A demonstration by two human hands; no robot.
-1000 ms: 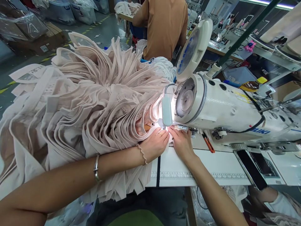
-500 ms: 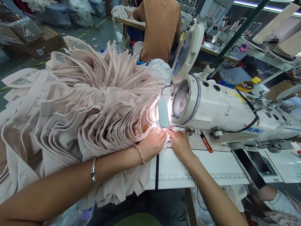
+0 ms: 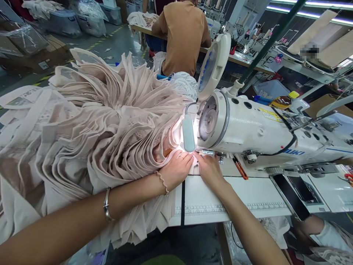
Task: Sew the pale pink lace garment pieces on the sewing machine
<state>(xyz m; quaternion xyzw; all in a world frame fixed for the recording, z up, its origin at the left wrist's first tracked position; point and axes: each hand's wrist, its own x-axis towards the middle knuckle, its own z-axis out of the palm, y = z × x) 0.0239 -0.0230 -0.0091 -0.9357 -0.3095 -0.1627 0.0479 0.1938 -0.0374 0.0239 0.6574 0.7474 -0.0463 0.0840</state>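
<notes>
A large bundle of pale pink fabric pieces (image 3: 118, 136) is heaped left of a white sewing machine (image 3: 245, 121). My left hand (image 3: 176, 169) has its fingers closed on the pale fabric at the bundle's right edge, beneath a lit greenish lamp (image 3: 188, 133). Close beside it, my right hand (image 3: 211, 171) pinches the same fabric by the needle area. The lamp and the glare hide the fingertips and the needle in part.
Orange snips (image 3: 241, 168) and a dark phone (image 3: 291, 197) lie on the white machine table (image 3: 209, 202). A round magnifier (image 3: 213, 68) stands above the machine head. Beyond sits a person in brown (image 3: 183, 36). Plastic bins (image 3: 63, 23) are at the back left.
The whole view has shifted slightly, with the machine a little further left and the background lower. Both hands keep nearly the same place at the fabric.
</notes>
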